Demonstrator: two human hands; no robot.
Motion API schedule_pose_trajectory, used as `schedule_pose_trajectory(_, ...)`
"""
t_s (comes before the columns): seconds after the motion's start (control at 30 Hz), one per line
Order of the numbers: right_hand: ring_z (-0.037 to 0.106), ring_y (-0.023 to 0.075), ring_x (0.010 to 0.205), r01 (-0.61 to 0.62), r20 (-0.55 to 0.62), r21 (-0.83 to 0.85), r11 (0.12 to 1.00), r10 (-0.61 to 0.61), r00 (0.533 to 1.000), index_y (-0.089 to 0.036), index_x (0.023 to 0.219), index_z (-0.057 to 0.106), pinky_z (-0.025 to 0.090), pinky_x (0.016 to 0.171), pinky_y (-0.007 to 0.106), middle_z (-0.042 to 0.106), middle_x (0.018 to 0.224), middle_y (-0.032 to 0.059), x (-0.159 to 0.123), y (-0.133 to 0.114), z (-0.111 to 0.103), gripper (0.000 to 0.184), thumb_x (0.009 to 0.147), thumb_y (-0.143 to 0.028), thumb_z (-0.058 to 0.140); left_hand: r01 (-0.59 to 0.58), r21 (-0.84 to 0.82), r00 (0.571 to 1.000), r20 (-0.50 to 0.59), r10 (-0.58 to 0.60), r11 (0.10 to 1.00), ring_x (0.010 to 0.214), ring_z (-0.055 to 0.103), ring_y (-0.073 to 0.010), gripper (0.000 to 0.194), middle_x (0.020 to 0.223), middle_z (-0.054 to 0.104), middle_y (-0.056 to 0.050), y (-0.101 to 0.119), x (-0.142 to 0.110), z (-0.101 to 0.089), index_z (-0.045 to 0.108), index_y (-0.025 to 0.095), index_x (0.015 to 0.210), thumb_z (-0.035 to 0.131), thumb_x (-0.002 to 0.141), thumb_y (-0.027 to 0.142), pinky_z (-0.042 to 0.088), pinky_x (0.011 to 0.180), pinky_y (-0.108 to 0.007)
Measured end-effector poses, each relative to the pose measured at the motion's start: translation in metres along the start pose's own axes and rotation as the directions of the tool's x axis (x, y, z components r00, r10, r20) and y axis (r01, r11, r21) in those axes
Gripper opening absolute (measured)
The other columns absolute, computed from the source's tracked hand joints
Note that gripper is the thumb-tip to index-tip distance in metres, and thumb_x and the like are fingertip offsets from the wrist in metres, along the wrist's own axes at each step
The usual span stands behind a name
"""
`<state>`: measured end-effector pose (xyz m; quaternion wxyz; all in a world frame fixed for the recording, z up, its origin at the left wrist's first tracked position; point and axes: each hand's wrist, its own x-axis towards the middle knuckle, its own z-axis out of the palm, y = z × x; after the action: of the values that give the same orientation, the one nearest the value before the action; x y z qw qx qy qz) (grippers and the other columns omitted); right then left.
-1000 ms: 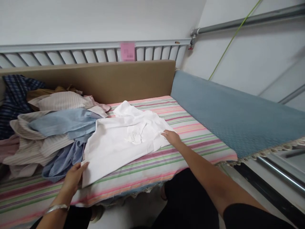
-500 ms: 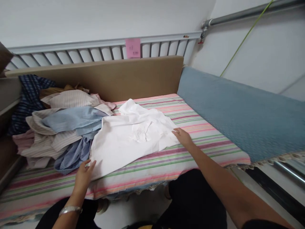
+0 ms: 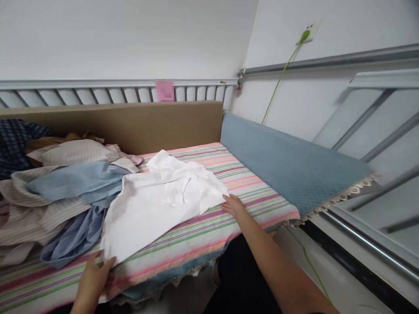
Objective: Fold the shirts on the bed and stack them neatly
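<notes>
A white shirt (image 3: 140,213) lies spread on a striped bedsheet (image 3: 193,237), with a crumpled patch near its middle. At its near left corner is my left hand (image 3: 93,277), thumb and forefinger apart, touching the cloth's edge. My right hand (image 3: 234,206) has its fingers closed at the shirt's right end, on the edge of the fabric. Left of the shirt is a heap of clothes, with a light blue shirt (image 3: 77,179) on top and a darker blue garment (image 3: 77,237) below it.
A tan padded board (image 3: 157,126) runs along the back, before a white radiator (image 3: 114,93). On the right, a blue quilted cover (image 3: 278,161) rises beside the bed. A green cord (image 3: 278,83) hangs from a wall socket. A pink card (image 3: 165,90) is on the radiator.
The view has turned to the right, so everything sits further left and lower in it. Both hands remain at the shirt's edges, and the shirt keeps nearly the same shape.
</notes>
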<state>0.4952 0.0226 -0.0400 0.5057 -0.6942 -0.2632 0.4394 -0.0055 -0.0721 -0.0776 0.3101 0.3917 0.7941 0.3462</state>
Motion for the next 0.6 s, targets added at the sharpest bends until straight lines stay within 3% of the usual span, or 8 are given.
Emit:
schedule_pose_trajectory(0.1,0.066,0.0163,0.061,0.051,-0.014,-0.011,0.999,-0.051,0.999,-0.023,0.125,0.04,0.06,0.06,0.036,0.066,0.084,0.0039,0.001,-0.009,0.006,0.054,0.075,-0.021,0.059,0.064,-0.27,0.998,0.035,-0.057,0.961,0.04,0.053,-0.0172,0.082,0.049,0.052,0.007,0.018,-0.016,-0.008,0.031,0.017,0.134,0.061,0.061,0.039,0.048,0.045,-0.032)
schedule_pose_trajectory(0.23,0.063,0.0146,0.057,0.158,0.005,-0.074,0.985,-0.158,0.987,-0.025,0.129,0.041,0.06,0.06,0.034,0.062,0.08,0.0004,-0.006,-0.01,-0.008,0.06,0.071,-0.019,0.057,-0.092,-0.25,0.995,-0.053,0.081,0.964,0.039,0.05,-0.0143,0.083,0.049,0.048,0.009,0.019,-0.029,-0.029,0.034,0.016,0.132,0.064,0.058,0.039,0.045,0.045,-0.03)
schedule_pose_trajectory(0.37,0.062,0.0178,0.052,0.198,0.028,-0.192,0.961,-0.196,0.98,-0.021,0.125,0.049,0.059,0.056,0.036,0.056,0.063,-0.0021,-0.018,0.011,-0.025,0.057,0.069,-0.023,0.057,-0.081,-0.021,0.997,-0.017,0.081,0.996,0.043,0.054,-0.0192,0.074,0.05,0.052,0.006,-0.002,-0.033,-0.03,0.037,0.011,0.13,0.058,0.064,0.038,0.047,0.049,-0.035)
schedule_pose_trajectory(0.47,0.064,0.0219,0.056,0.204,0.022,-0.309,0.929,-0.208,0.978,-0.016,0.117,0.055,0.057,0.057,0.041,0.057,0.059,-0.0004,-0.023,0.02,-0.035,0.05,0.067,-0.024,0.056,-0.121,0.267,0.991,-0.029,0.134,0.956,0.062,0.062,-0.0263,0.066,0.065,0.061,-0.004,-0.012,-0.035,-0.03,0.039,0.007,0.127,0.051,0.07,0.038,0.051,0.064,-0.042)
schedule_pose_trajectory(0.53,0.066,0.0274,0.071,0.225,-0.002,-0.382,0.896,-0.244,0.97,-0.014,0.114,0.058,0.055,0.069,0.047,0.063,0.069,0.0061,-0.026,0.017,-0.04,0.049,0.066,-0.023,0.057,-0.21,0.484,0.949,-0.107,0.295,0.85,0.086,0.062,-0.0328,0.063,0.089,0.063,-0.016,-0.008,-0.038,-0.033,0.038,0.004,0.128,0.045,0.075,0.038,0.049,0.079,-0.047)
schedule_pose_trajectory(0.6,0.061,0.0322,0.095,0.311,-0.016,-0.476,0.823,-0.362,0.932,-0.014,0.115,0.058,0.047,0.088,0.052,0.065,0.09,0.0133,-0.033,0.01,-0.039,0.047,0.069,-0.022,0.054,-0.322,0.611,0.85,-0.149,0.505,0.723,0.109,0.053,-0.0362,0.059,0.112,0.057,-0.024,0.004,-0.047,-0.03,0.039,0.003,0.128,0.04,0.08,0.038,0.042,0.094,-0.05)
